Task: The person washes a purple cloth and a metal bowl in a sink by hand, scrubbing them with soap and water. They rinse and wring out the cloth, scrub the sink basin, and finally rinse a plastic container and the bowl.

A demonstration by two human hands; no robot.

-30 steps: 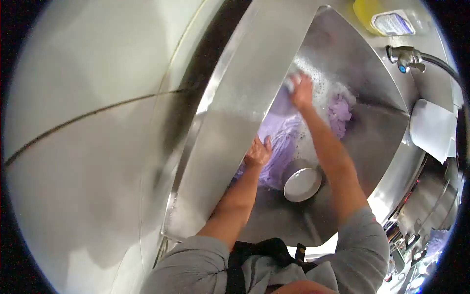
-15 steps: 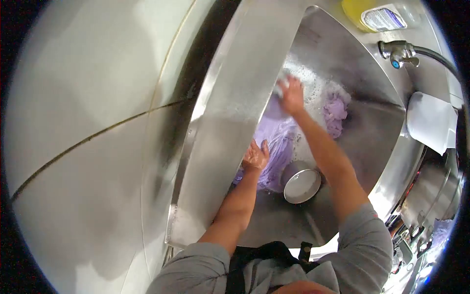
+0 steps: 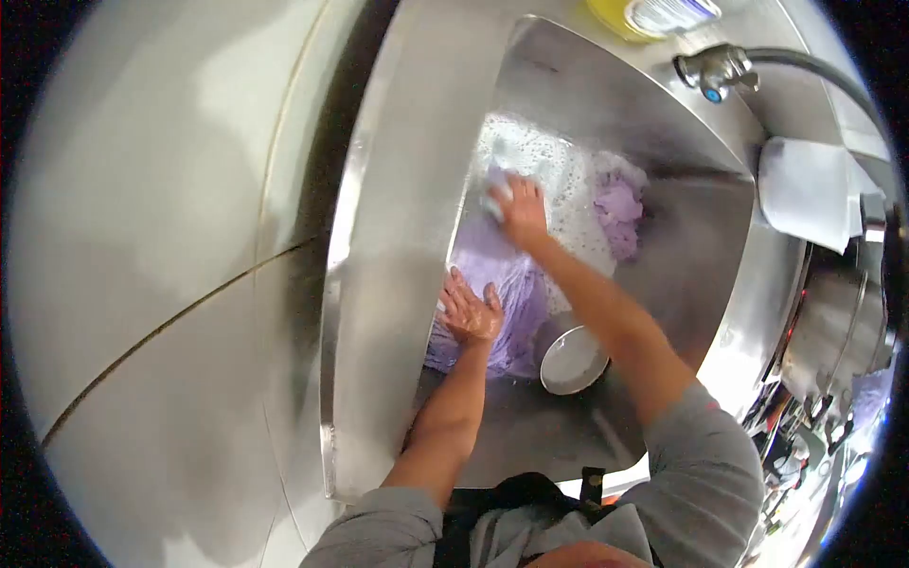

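Fingers of the left hand stand spread wide, thumb apart, gripping nothing visible; those of the right hand curl at a blurred pale item, and whether they close on it cannot be told. Change noted: the right hand has moved nearer to the left hand, which suggests a stroke in progress over the cloth. The cloth lies spread in the sink, along the wall on the left-hand side and beside the pot. A bunched cloth sits in suds on the other side. Pose: the left forearm extends forward, palm over the cloth; the right forearm angles inward across the sink, its hand farther from the body than the left
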